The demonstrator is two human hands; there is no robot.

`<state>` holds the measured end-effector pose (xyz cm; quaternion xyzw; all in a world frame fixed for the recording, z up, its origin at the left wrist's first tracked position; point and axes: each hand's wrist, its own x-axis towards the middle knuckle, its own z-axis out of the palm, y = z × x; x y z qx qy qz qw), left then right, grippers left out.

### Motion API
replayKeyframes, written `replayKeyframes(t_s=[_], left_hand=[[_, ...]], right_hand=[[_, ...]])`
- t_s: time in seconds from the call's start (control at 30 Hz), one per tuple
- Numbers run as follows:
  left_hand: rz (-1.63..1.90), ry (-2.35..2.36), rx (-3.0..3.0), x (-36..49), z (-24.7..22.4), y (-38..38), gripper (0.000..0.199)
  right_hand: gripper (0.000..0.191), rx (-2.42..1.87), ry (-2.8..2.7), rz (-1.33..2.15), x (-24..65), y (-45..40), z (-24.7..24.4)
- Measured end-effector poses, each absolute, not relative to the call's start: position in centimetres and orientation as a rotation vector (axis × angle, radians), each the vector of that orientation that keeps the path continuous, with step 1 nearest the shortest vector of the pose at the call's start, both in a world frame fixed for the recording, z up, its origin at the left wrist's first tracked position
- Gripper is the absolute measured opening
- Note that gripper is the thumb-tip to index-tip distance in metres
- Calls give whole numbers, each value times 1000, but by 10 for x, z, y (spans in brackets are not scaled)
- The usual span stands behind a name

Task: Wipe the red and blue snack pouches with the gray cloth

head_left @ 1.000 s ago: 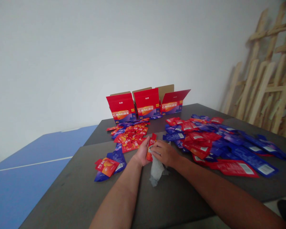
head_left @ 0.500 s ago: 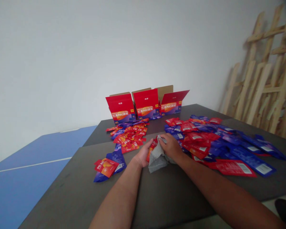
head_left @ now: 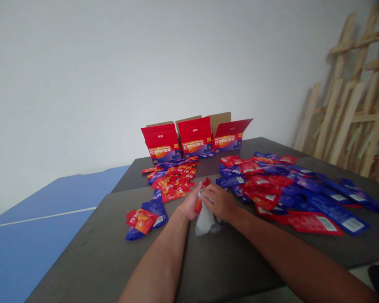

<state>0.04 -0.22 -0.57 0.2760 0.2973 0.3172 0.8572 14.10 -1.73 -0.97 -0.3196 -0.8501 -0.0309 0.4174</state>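
Sachet (head_left: 198, 205), red, is held between the two hands over the near part of the desk (head_left: 91, 248), its top corner poking above the fingers. We see the left hand (head_left: 188, 206) with its grip closed on one side of it, most fingers hidden; we judge this backs the limp pouch and keeps it steady. The right hand (head_left: 220, 202) has its grip pinching a grey cloth (head_left: 205, 221) against the sachet; we think it is bunched to make a firmer pad, the loose end hanging toward us.

Two heaps flank the hands. In the left heap (head_left: 173, 185) the red pouches lie mostly picture side up; in the right heap (head_left: 265, 181) many show barcodes. We read the gap between them as deliberate, keeping two lots from mixing. A small cluster (head_left: 142, 220), red over blue, lies apart at near left; why, we cannot tell. Behind the left heap, three boxes (head_left: 194, 143) stand in a row, flaps raised, probably to leave the tops accessible, printed fronts facing us.
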Motion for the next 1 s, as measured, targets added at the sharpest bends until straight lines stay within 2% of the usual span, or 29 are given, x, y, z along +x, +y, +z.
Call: replayKeyframes(t_s=[0.27,0.4,0.63,0.73,0.83,0.9,1.0], left_hand=[[692,641,654,6,-1,-11,51],[781,609,690,5,-2,-11,33],[1184,469,395,-11,4,5,48],[1220,441,349,-7,2,7,50],[1185,487,410,3,-4,5,44],[1202,540,475,9,-7,4,38],[1202,587,559,16,-10,4,40]], right_hand=[[11,-1052,-1863,40,152,-2,-13],[11,-1111,-1766,66,156,3,-13],[5,-1244,-1897,78,159,6,-21],[28,-1088,-2014,6,153,-2,-21],[55,-946,-2100,-108,144,-14,-17],[56,-916,-2157,-143,139,-20,-15],[45,-889,-2188,-109,138,-20,-13]])
